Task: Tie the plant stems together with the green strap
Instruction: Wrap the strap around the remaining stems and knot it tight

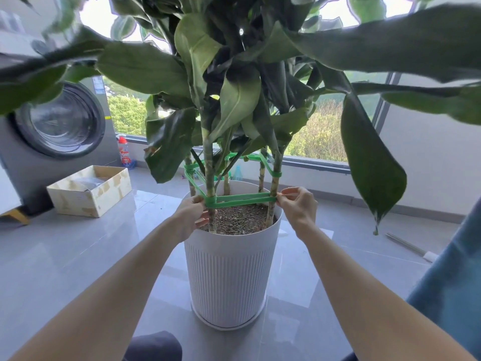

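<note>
A tall leafy plant with several pale stems (209, 168) grows from soil in a white ribbed pot (229, 277). A green strap (244, 200) runs from stem to stem around them, higher at the back and low at the front, where two bands stretch between the front left stem and the front right stem (273, 196). My left hand (191, 217) holds the strap where it wraps the front left stem. My right hand (298, 204) pinches the strap at the front right stem.
A washing machine (56, 131) stands at the left with an open cardboard box (89, 190) in front of it and a spray bottle (125, 152) by the window. Big leaves hang overhead and to the right. A thin rod (408, 247) lies on the grey floor.
</note>
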Motion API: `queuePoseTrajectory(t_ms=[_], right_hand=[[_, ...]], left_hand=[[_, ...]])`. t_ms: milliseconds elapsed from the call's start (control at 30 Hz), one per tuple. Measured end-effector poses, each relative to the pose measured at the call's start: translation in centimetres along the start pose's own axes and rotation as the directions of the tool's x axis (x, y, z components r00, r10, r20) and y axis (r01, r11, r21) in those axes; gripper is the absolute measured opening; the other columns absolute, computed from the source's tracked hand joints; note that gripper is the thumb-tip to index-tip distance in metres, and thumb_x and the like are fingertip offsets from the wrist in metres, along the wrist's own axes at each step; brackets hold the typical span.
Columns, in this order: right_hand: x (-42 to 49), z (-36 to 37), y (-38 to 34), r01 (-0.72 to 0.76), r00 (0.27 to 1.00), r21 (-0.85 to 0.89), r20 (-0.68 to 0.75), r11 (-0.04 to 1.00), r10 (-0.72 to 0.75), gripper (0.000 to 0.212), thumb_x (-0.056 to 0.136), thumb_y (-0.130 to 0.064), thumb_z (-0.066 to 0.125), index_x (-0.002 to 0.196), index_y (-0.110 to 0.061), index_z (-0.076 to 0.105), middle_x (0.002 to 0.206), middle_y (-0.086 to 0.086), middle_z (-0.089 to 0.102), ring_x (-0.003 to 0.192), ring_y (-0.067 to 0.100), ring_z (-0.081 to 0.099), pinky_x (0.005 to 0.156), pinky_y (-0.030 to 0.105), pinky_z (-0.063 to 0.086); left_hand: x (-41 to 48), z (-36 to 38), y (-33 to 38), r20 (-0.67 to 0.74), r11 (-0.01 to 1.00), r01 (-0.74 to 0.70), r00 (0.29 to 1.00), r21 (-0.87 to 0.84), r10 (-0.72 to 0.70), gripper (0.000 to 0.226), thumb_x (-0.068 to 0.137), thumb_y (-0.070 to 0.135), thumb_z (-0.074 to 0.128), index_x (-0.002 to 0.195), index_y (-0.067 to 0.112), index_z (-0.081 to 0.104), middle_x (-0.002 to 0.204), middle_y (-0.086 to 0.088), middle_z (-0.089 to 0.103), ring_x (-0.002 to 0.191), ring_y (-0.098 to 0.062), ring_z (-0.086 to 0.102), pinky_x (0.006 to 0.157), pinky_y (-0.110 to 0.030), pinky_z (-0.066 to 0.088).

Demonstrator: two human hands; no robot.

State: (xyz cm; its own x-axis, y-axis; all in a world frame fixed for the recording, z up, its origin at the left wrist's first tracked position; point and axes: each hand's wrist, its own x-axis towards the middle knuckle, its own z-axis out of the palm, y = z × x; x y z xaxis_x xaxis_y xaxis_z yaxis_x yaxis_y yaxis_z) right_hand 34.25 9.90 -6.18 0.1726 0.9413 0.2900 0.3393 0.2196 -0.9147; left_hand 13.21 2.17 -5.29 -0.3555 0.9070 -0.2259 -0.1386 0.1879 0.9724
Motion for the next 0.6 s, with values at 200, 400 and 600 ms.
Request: queuePoseTrajectory(t_ms=[200, 400, 600], right_hand=[[-0.7, 0.1, -0.3, -0.058, 0.997, 0.033, 0.045, 0.998, 0.056, 0.014, 0.085, -0.005, 0.059, 0.09, -0.017, 0.062, 0.1, 0.01, 0.069, 0.088, 0.022, 0.066, 0.082, 0.035, 0.055], [-1.4, -0.7, -0.2, -0.056, 0.996, 0.11, 0.068, 0.992, 0.048, 0.017, 0.079, -0.007, 0.074, 0.09, -0.012, 0.063, 0.097, 0.008, 0.07, 0.084, 0.012, 0.063, 0.076, 0.018, 0.047], [-1.3, -0.4, 0.2, -0.042, 0.999, 0.166, 0.04, 0.985, 0.036, 0.021, 0.073, -0.009, 0.08, 0.085, -0.011, 0.064, 0.089, 0.007, 0.071, 0.076, 0.008, 0.064, 0.069, 0.013, 0.047]], left_hand=[[-0.5, -0.2, 0.0, -0.01, 1.0, 0.009, 1.0, 0.004, -0.009, 0.017, 0.096, 0.005, 0.048, 0.107, 0.012, 0.059, 0.077, -0.002, 0.061, 0.069, -0.012, 0.057, 0.072, -0.025, 0.048], [-1.2, -0.4, 0.1, -0.006, 1.0, 0.022, 1.0, -0.001, -0.022, 0.02, 0.095, 0.001, 0.047, 0.108, 0.013, 0.058, 0.08, -0.001, 0.062, 0.073, -0.011, 0.058, 0.07, -0.024, 0.046], [-1.4, -0.6, 0.2, 0.001, 0.999, 0.01, 1.0, 0.042, -0.01, 0.022, 0.095, -0.001, 0.045, 0.103, 0.014, 0.06, 0.08, 0.0, 0.063, 0.074, -0.009, 0.059, 0.065, -0.022, 0.045]])
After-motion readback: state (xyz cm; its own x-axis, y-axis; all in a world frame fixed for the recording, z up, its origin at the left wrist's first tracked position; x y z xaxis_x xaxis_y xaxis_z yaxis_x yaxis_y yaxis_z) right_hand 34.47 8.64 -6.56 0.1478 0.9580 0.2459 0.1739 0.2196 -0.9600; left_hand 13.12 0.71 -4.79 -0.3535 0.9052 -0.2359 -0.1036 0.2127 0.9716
